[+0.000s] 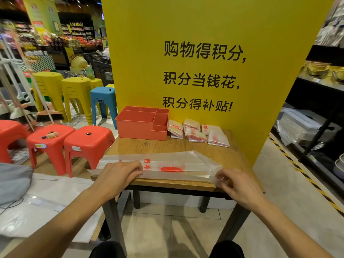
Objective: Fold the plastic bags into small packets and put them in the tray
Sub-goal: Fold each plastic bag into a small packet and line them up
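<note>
View from a head-worn camera, looking down at a small wooden desk [163,146] in a shop. A long, see-through plastic bag [178,162] with red print lies flat across the front edge of the desk, folded lengthwise into a narrow strip that runs from left to right. Its left end sticks out a little past the desk's corner.

The left hand [119,175] rests palm down on the left part of the bag, with the fingers laid on top of it, pressing it to the desk and not gripping. The right hand [237,185] is at the bag's right end, near the front right corner of the desk, with thumb and fingertips pinching the thin plastic.

At the back left of the desk stands a coral-coloured tray [130,125] divided into several compartments. Just to its right, a cluster of folded packets [197,134], white with red print, lies on the desk against a tall yellow board [186,25] with large black Chinese lettering.

To the left of the desk are red stools [87,144] and, farther back, yellow stools [74,90] and a blue stool [103,97]. Dark store shelves [320,84] holding goods run along the right.
</note>
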{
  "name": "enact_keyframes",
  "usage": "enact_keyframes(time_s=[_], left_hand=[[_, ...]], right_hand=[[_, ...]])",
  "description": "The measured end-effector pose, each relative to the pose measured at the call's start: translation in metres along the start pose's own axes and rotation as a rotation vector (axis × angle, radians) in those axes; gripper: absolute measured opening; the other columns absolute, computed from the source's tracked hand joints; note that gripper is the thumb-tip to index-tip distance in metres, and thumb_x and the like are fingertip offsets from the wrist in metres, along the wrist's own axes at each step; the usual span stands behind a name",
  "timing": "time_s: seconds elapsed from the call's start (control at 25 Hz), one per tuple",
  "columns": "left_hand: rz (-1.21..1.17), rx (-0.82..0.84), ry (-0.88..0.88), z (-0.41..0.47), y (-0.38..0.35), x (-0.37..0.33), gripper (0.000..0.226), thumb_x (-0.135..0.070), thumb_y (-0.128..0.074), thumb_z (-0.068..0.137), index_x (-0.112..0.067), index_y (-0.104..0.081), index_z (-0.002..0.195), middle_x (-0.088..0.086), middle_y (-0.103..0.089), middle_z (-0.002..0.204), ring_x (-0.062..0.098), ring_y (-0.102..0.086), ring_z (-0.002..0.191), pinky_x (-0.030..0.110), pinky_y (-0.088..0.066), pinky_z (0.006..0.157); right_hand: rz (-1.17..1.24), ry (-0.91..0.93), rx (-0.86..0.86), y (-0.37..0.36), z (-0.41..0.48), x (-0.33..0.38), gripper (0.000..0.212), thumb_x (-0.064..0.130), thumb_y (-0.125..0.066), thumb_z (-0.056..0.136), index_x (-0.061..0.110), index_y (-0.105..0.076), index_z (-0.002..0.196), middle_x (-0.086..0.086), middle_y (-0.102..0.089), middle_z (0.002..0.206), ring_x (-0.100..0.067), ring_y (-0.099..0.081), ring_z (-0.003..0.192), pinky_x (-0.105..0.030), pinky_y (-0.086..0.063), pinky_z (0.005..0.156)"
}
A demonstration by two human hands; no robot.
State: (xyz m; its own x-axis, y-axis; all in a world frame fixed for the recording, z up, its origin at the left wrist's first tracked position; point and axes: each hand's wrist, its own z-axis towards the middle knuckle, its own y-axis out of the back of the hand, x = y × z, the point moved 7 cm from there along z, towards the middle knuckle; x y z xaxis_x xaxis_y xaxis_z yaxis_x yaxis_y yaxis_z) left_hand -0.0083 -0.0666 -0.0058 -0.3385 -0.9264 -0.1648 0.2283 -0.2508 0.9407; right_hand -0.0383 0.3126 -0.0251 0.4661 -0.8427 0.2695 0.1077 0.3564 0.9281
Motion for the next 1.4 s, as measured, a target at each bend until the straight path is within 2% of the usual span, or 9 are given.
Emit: enact_keyframes(time_s=[0.2, 0.4, 0.52, 0.64, 0.76, 0.84, 0.96, 1.24, 1.4], left_hand=[[-0.012, 0.054, 0.037, 0.014, 0.005, 0.004, 0.025, -0.064, -0.036, 0.099, -0.046, -0.053, 0.099, -0.023, -0.067, 0.095, 0.002, -0.062, 0.085, 0.027, -0.050, 0.071], [-0.109, 0.217, 0.123, 0.028, -0.015, 0.011, 0.011, -0.046, -0.062, 0.099, -0.039, -0.060, 0.091, -0.019, -0.067, 0.092, 0.002, -0.060, 0.087, 0.036, -0.055, 0.081], [-0.166, 0.284, 0.111, 0.033, -0.026, 0.013, 0.012, -0.047, -0.063, 0.095, -0.037, -0.061, 0.088, -0.021, -0.067, 0.119, 0.003, -0.060, 0.108, 0.040, -0.053, 0.095], [-0.260, 0.344, 0.085, 0.036, -0.030, 0.006, 0.013, -0.042, -0.066, 0.094, -0.033, -0.063, 0.086, -0.025, -0.057, 0.141, 0.005, -0.053, 0.127, 0.040, -0.047, 0.108], [-0.291, 0.346, 0.095, 0.038, -0.027, 0.003, 0.010, -0.038, -0.064, 0.098, -0.035, -0.064, 0.088, -0.016, -0.071, 0.110, 0.007, -0.063, 0.106, 0.042, -0.054, 0.095], [-0.278, 0.321, 0.095, 0.040, -0.021, 0.003, 0.010, -0.037, -0.064, 0.099, -0.035, -0.065, 0.090, -0.013, -0.070, 0.093, 0.007, -0.064, 0.091, 0.041, -0.055, 0.087], [-0.248, 0.324, 0.109, 0.038, -0.016, 0.007, 0.012, -0.037, -0.064, 0.100, -0.034, -0.063, 0.088, -0.010, -0.066, 0.080, 0.008, -0.060, 0.078, 0.039, -0.052, 0.076], [0.067, 0.166, 0.066, 0.034, -0.007, 0.006, 0.016, -0.055, -0.059, 0.098, -0.039, -0.058, 0.102, -0.019, -0.064, 0.096, 0.008, -0.054, 0.082, 0.033, -0.044, 0.071], [0.025, 0.187, 0.064, 0.031, -0.006, 0.013, 0.016, -0.048, -0.057, 0.099, -0.034, -0.056, 0.093, -0.017, -0.064, 0.095, 0.010, -0.058, 0.087, 0.031, -0.044, 0.067]], right_hand=[[-0.141, -0.243, -0.089, 0.036, 0.012, -0.048, 0.018, 0.025, -0.061, 0.101, 0.041, -0.059, 0.096, 0.017, -0.063, 0.095, -0.007, -0.057, 0.092, -0.030, -0.048, 0.079], [-0.021, -0.367, 0.049, 0.053, 0.023, -0.069, 0.019, 0.029, -0.063, 0.101, 0.033, -0.063, 0.120, 0.010, -0.070, 0.111, -0.009, -0.064, 0.103, -0.032, -0.055, 0.086], [-0.259, -0.242, 0.005, 0.061, 0.028, -0.048, 0.038, 0.049, -0.068, 0.094, 0.039, -0.060, 0.129, 0.014, -0.063, 0.132, -0.011, -0.056, 0.122, -0.036, -0.050, 0.101], [-0.085, -0.013, 0.089, 0.044, 0.028, 0.004, 0.065, 0.075, -0.058, 0.084, 0.041, -0.053, 0.140, 0.023, -0.053, 0.140, -0.002, -0.046, 0.133, -0.035, -0.042, 0.113], [-0.058, 0.057, 0.213, 0.013, 0.027, 0.032, 0.069, 0.078, -0.062, 0.082, 0.042, -0.052, 0.140, 0.028, -0.053, 0.133, 0.005, -0.048, 0.124, -0.026, -0.043, 0.105], [-0.105, 0.073, 0.206, 0.004, 0.032, 0.033, 0.041, 0.059, -0.065, 0.093, 0.041, -0.057, 0.130, 0.023, -0.064, 0.124, 0.001, -0.058, 0.114, -0.024, -0.050, 0.095], [-0.061, -0.029, 0.204, 0.001, 0.038, 0.014, 0.018, 0.054, -0.054, 0.101, 0.041, -0.062, 0.110, 0.019, -0.068, 0.105, -0.004, -0.063, 0.096, -0.026, -0.054, 0.082], [0.035, -0.225, 0.260, -0.003, 0.048, -0.015, 0.023, 0.048, -0.071, 0.092, 0.042, -0.062, 0.113, 0.016, -0.065, 0.100, -0.004, -0.060, 0.090, -0.023, -0.047, 0.072], [0.065, -0.242, 0.315, 0.009, 0.051, -0.034, 0.028, 0.030, -0.078, 0.089, 0.038, -0.064, 0.112, 0.010, -0.064, 0.097, -0.009, -0.061, 0.088, -0.022, -0.049, 0.069]])
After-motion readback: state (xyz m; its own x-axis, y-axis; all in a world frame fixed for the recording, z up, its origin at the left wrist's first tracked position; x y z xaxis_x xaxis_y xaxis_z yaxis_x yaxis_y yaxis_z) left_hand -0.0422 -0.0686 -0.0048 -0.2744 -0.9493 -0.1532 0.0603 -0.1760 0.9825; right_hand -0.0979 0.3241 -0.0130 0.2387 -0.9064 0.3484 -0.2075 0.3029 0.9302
